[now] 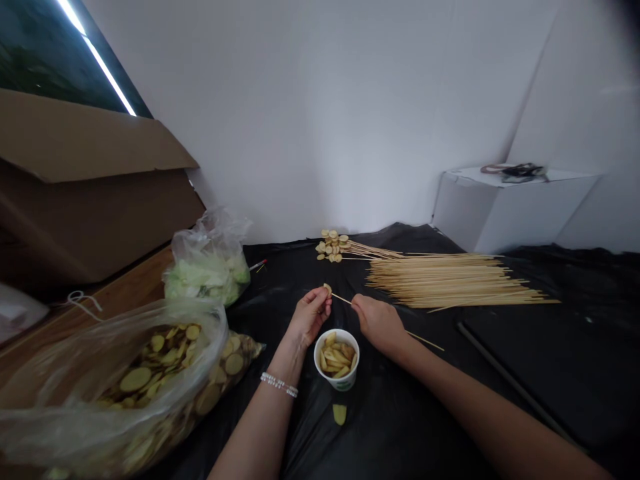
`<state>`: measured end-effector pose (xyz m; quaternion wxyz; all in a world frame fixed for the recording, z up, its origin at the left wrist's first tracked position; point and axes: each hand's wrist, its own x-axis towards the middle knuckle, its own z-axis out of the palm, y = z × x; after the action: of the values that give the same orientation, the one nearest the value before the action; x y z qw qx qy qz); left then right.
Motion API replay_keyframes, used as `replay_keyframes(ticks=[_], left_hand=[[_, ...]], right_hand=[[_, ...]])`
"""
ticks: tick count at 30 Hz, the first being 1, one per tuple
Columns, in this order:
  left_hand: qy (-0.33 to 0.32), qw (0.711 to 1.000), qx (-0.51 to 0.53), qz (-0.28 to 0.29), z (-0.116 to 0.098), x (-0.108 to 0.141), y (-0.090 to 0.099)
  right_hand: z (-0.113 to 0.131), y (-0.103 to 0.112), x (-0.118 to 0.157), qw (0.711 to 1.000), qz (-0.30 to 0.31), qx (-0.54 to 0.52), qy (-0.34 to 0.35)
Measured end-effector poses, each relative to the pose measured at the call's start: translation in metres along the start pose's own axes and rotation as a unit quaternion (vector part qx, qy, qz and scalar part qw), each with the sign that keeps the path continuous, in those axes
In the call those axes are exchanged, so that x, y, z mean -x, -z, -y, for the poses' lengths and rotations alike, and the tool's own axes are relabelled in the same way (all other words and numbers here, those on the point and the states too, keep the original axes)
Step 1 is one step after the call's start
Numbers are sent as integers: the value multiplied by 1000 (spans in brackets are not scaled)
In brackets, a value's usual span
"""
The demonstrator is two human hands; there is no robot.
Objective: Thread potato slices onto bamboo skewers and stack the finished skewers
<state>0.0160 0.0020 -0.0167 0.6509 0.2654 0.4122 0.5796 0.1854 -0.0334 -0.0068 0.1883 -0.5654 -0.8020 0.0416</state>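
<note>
My left hand [311,313] pinches a pale round slice [327,289] that looks like potato, at the tip of a thin wooden skewer [341,298]. Wrapped around that skewer is my right hand [380,323], and its far end sticks out past the wrist. Just below, between my forearms, stands a white paper cup [356,381] filled with slices [339,355]. One loose slice [340,414] lies on the black sheet in front of the cup. Several skewers tipped with slices [333,245] lie behind my hands, beside a wide bundle of bare skewers [450,280].
At the left is a large open plastic bag of slices [145,373], with a bag of pale green pieces [210,267] behind it. A cardboard box [100,207] stands back left. A white box [510,207] sits back right. A pen [258,264] lies on the black sheet [395,427].
</note>
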Motion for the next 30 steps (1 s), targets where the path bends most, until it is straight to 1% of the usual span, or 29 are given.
replay_keyframes(ticks=[5,8,11,14,19,30], left_hand=[[17,1000,20,2,-6,-1,5],[8,998,68,-16,-13,-4,10],[22,995,86,-35,-16,-6,13],[38,996,77,-36,-15,-5,12],[31,996,63,-47,-11,-2,8],[26,996,79,-28,-10,-4,6]], right_hand=[[-2,-1,-1,1000,4,1,2],[-4,0,-1,1000,-11,-4,-2],[-4,0,-1,1000,-20,-20,-8],[-2,-1,0,999,-20,-37,1],[2,0,1,1000,2,-28,5],[2,-1,1,1000,4,-15,-1]])
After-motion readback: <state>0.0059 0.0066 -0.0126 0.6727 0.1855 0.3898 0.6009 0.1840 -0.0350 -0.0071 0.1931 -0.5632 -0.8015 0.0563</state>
